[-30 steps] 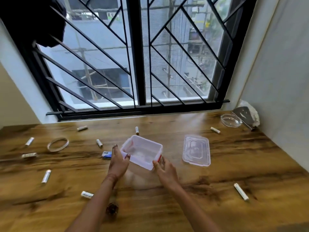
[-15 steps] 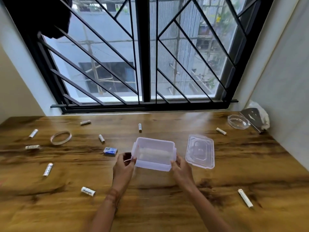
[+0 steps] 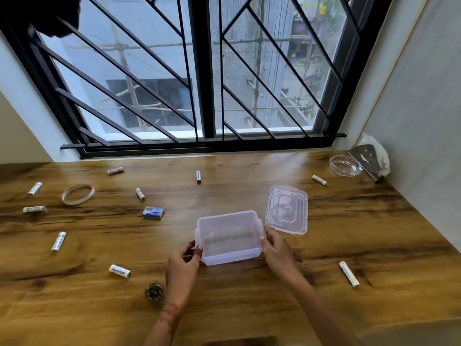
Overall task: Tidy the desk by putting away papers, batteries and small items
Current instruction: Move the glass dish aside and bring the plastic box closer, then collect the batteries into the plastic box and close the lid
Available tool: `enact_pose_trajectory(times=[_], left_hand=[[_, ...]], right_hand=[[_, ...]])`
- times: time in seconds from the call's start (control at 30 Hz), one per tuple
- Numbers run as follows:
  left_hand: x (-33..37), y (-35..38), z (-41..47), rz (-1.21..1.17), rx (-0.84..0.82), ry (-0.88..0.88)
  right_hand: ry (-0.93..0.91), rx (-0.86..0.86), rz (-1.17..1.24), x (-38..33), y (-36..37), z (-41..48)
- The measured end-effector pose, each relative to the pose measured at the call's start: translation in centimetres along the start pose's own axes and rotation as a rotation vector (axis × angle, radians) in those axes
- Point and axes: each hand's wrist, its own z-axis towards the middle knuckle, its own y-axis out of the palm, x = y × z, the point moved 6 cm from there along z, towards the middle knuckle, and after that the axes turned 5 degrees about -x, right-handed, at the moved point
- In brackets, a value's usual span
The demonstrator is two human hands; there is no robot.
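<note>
Over the left half of the desk [image 3: 374, 233], batteries [image 3: 58, 241] are lying scattered, not yet gathered. Near the middle of the front edge, the open box [image 3: 228, 237] is being held, with the fingers of the left hand [image 3: 183, 264] curled on its left end and those of the right hand [image 3: 277, 248] clamped on its right rim. To do this step well, the box is best set flat, mouth up, within reach of the batteries, with the lid [image 3: 287, 208] just beyond its right corner kept clear and the battery [image 3: 348, 273] toward the right edge not overlooked.

The dark round thing [image 3: 154, 291] is blurred beyond telling.
</note>
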Motion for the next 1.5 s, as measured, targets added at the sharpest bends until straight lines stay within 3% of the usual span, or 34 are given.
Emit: enact_pose_trajectory(times=[0.13,0.27,0.37,0.53,0.7,0.83,0.93,1.07,1.2,1.4,1.5], left_hand=[[-0.3,0.1,-0.2,-0.018,0.007,-0.011],[-0.3,0.1,-0.4,-0.003,0.025,0.013],[-0.2,0.2,-0.4,-0.001,0.026,0.0],[-0.4,0.3,-0.6,0.002,0.03,-0.018],[-0.9,0.3,-0.4,0.011,0.049,-0.033],[-0.6,0.0,-0.5,0.03,0.092,0.005],[-0.8,-1.9,-0.6,0.09,0.235,0.004],[-2.7,-6.0,-0.3,0.302,0.447,-0.165],[-4.9,-9.1,0.0,0.337,0.54,-0.357],[-5.9,-10.6,1.3,0.397,0.476,-0.471],[-6.1,-11.2,2.5,0.527,0.352,-0.471]], right_hand=[[0.051,0.092,-0.078,1.5,-2.1,-1.0],[0.149,0.319,-0.492,4.2,-7.0,-2.7],[0.235,0.398,-0.757,6.7,-10.1,-4.0],[0.365,0.481,-0.675,9.5,-12.8,-5.5],[0.294,0.362,-0.575,7.8,-11.9,-3.4],[0.02,0.3,-0.398,1.1,-8.0,-1.4],[-0.209,0.185,-0.265,-4.0,-3.4,0.1],[-0.141,-0.073,-0.264,-5.3,3.7,3.2],[-0.073,-0.22,-0.313,-4.0,8.1,4.9],[-0.073,-0.25,-0.326,-2.7,9.5,5.3],[-0.112,-0.243,-0.293,-3.0,9.2,5.5]])
